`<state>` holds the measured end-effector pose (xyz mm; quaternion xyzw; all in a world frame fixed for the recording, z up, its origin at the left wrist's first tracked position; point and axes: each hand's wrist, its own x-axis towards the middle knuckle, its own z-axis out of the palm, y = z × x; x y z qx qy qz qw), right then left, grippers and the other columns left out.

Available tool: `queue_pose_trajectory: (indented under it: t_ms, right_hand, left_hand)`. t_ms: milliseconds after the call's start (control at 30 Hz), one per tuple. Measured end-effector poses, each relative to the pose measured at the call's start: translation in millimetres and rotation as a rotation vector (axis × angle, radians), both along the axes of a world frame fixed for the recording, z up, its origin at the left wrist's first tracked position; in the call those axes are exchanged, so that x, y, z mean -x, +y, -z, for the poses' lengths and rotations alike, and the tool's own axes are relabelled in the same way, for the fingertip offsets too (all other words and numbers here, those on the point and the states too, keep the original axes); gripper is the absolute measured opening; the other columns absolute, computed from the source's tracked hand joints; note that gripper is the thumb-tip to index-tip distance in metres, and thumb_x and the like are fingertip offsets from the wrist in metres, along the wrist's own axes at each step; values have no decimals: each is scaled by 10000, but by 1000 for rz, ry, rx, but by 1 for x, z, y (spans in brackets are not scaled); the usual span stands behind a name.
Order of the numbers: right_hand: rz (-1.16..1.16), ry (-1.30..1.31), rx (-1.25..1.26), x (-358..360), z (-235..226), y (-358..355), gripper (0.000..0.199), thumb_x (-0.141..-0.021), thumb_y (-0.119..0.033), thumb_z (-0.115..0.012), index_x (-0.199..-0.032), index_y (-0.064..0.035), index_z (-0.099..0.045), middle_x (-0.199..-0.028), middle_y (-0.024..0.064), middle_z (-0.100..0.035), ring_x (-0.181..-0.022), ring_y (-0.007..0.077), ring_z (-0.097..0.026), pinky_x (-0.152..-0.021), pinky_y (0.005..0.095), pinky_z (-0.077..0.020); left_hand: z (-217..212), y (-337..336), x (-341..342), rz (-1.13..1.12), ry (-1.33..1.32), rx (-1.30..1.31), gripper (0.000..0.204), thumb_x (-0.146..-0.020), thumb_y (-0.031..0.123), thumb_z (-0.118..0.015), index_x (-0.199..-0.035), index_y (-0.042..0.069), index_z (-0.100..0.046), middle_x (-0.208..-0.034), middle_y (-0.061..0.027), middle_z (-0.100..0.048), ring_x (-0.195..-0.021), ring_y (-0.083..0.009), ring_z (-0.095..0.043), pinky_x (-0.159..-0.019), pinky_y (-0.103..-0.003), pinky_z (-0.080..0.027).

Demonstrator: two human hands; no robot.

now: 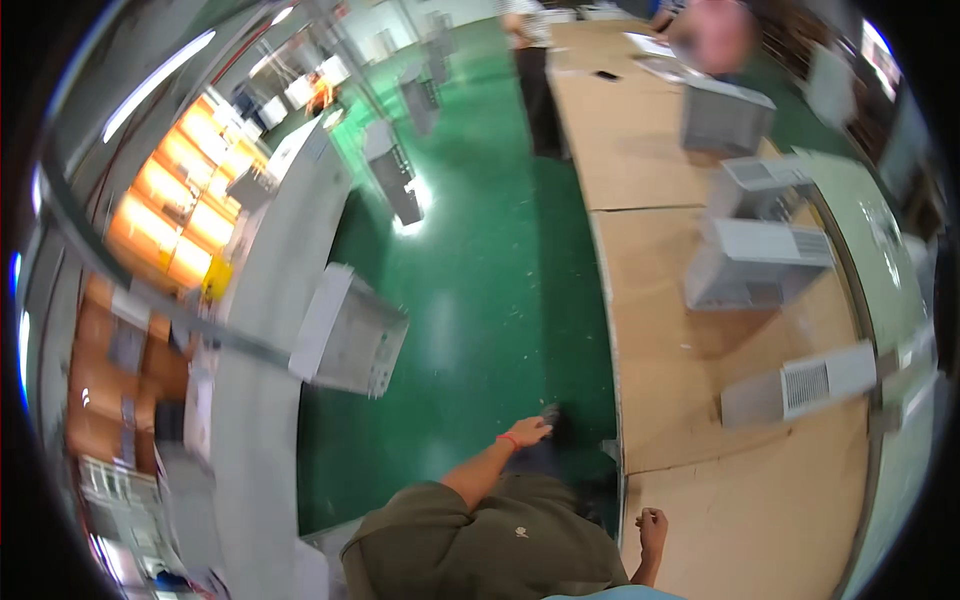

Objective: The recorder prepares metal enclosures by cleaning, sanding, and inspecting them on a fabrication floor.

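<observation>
My left hand (528,431), with a red band at the wrist, hangs in front of my body over the green floor. Its fingers look curled and nothing shows in them; a dark shoe (550,412) appears just beyond it. By the edge of the long tan-topped table (740,510), my right hand (652,524) is raised with its fingers bent inward. I see nothing in that hand either. The closest items to it are grey-white sheet-metal housings on the table, among them one with a vent grille (800,385) and a boxier one (757,265) farther along.
To my left, a grey housing (350,335) hangs over the green floor (450,300), with more hanging ahead (393,172). A long grey ledge (258,400) runs along the left. One person (540,80) stands beside the table's far part; another (710,40) is behind it.
</observation>
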<state>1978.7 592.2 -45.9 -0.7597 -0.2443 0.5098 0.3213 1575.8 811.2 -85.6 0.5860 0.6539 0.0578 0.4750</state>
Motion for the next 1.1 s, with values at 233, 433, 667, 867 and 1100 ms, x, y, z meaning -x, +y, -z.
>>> queue_pose_trajectory:
  t_ms: [233,433,667,867,1100]
  right_hand:
    - [-398,-80,-50,26,-12,147,233,-1002,-202,-642,-1067,19,-685,-861,113,-704,-772,159,-672,-658,281,-522]
    - [-760,104,-215,206,-12,289,192,-1012,-162,-636,-1095,7,-672,-892,69,-693,-772,127,-647,-674,270,-522]
    - [-1340,173,-176,422,-42,332,208,-1011,-154,-638,-1126,16,-667,-921,73,-701,-801,139,-660,-730,283,-542]
    - [-1831,139,-110,527,-54,329,255,-997,-163,-651,-1154,36,-671,-970,92,-720,-837,164,-683,-762,314,-558]
    - [-2078,777,225,676,-219,288,271,-1041,-141,-627,-1273,-2,-617,-1178,86,-683,-1102,155,-648,-975,308,-513]
  left_hand:
    - [32,-100,118,-813,-139,268,402,-974,412,-624,-1101,32,-658,-851,-127,-736,-696,-238,-708,-702,-398,-569]
    - [44,-122,226,-1499,-46,-227,530,-963,299,-669,-1392,45,-492,-947,-163,-727,-887,-276,-714,-834,-407,-567]
    - [-77,-95,354,-1691,-16,-871,712,-885,83,-680,-1541,73,-404,-1386,-172,-597,-1310,-258,-559,-1058,-382,-471]
    - [-96,-107,391,-1527,-349,-791,765,-807,-8,-610,-1546,65,-424,-1442,-103,-576,-1355,-233,-525,-1148,-379,-405]
    - [-83,-125,405,-1458,-762,-734,788,-822,-2,-552,-1578,100,-354,-1529,-174,-506,-1411,-279,-482,-1167,-419,-399]
